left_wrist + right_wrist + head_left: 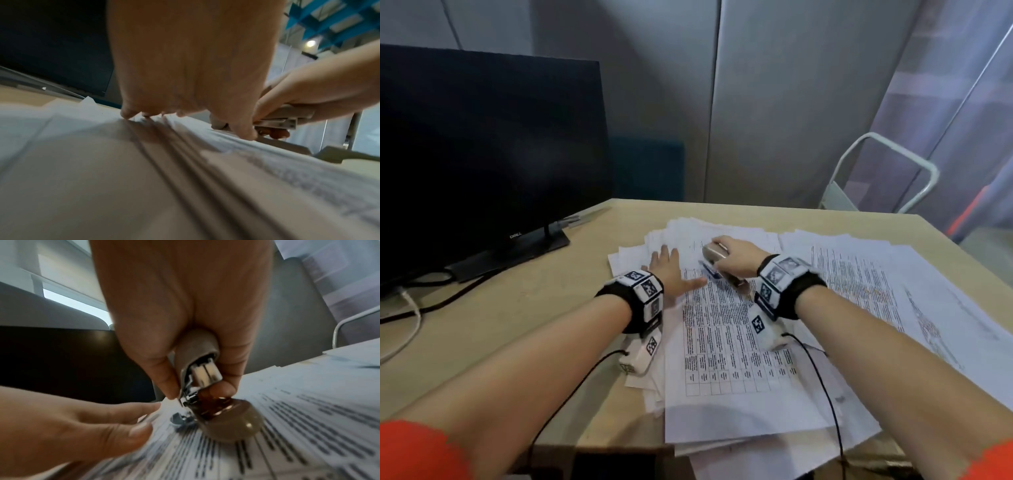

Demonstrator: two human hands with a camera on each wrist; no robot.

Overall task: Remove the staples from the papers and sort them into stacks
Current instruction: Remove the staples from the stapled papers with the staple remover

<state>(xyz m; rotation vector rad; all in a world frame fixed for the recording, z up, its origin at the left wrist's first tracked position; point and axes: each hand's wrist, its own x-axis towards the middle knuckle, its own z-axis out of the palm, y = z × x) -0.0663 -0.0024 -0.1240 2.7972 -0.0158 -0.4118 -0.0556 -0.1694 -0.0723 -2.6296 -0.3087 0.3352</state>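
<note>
Right now I have my left hand (667, 270) laid flat, fingers spread, on the top sheet of the papers (726, 342), and I judge it is there to pin the sheet so it cannot slide or lift while the tool works at the corner. My right hand (736, 255) is curled round a stapler (717, 263), thumb on one side and fingers on the other, its nose tipped down onto the page just beyond my left thumb. I read this as prying at a staple with the tool's metal end, though the staple itself is too small and blurred for me to pick out.

From the head camera I get the layout: the printed stack under both hands, a second spread of sheets (859, 267) off beyond my right wrist, and a dark monitor (482, 154) on the desk (500, 325) past my left hand. It hides the tool's tip behind my knuckles.

The right wrist camera gives me that tip: the chrome mouth (190, 398) parted, the rounded base (232, 421) resting on the print, my left thumb (141, 428) close beside it. The left wrist camera adds only the layered paper edges (185, 162) under my fingertips (128, 113).
</note>
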